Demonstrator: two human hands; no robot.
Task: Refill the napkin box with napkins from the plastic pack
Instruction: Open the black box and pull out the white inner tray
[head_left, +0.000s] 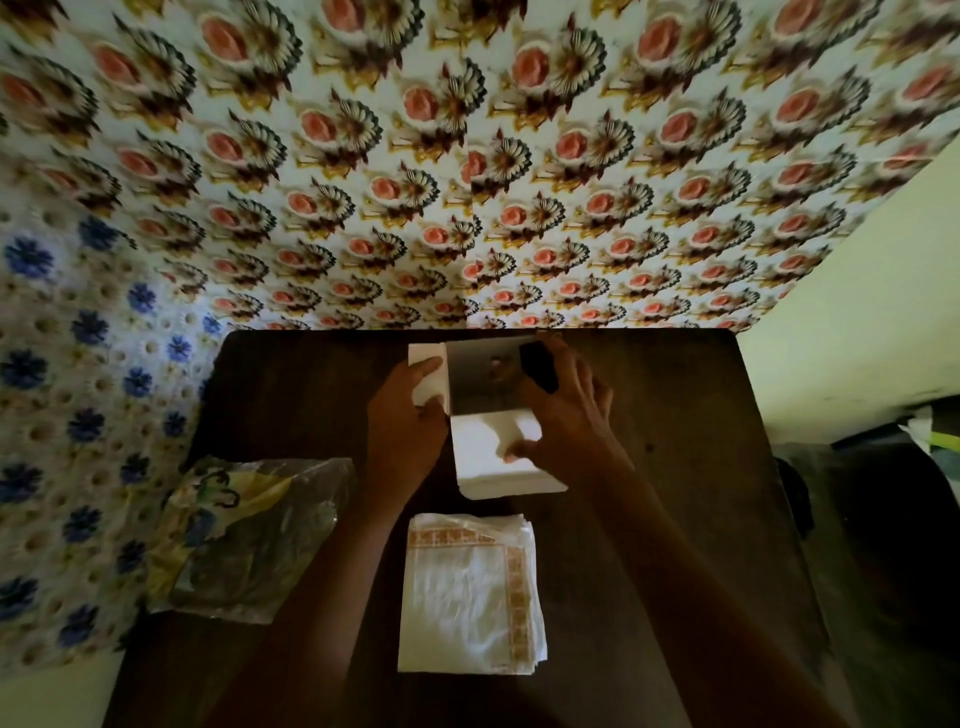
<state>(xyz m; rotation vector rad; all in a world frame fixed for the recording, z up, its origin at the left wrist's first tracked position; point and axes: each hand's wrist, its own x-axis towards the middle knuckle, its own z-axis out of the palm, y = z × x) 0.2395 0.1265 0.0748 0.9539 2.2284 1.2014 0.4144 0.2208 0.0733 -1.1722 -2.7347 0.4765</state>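
Two hands are at the napkin box (480, 376) near the far edge of the dark table (675, 467). My right hand (566, 421) has its thumb pressing down on a white napkin stack (498, 462) that juts out of the box toward me, while its fingers spread over the box's right side beside a black part I cannot identify. My left hand (405, 426) is closed around the box's left side, thumb and fingers pinching the white panel there.

From here I judge the main risk is the stack skewing. It sits only partly inside, with its near end resting on the table, so a push from the thumb alone could fan the top sheets or crumple them against the box's edge. If the left hand slackens, the box could slide toward the wall instead of taking the stack.

As for what holds what: the box looks open, its grey inner face showing, and I cannot tell how much of the stack is already in. A second pile, patterned napkins (472, 592) with an orange border, lies loose on the table nearer to me, apart from the box. The plastic pack (244, 540) lies crumpled at the left table edge and looks emptied, though its folds hide the inside.
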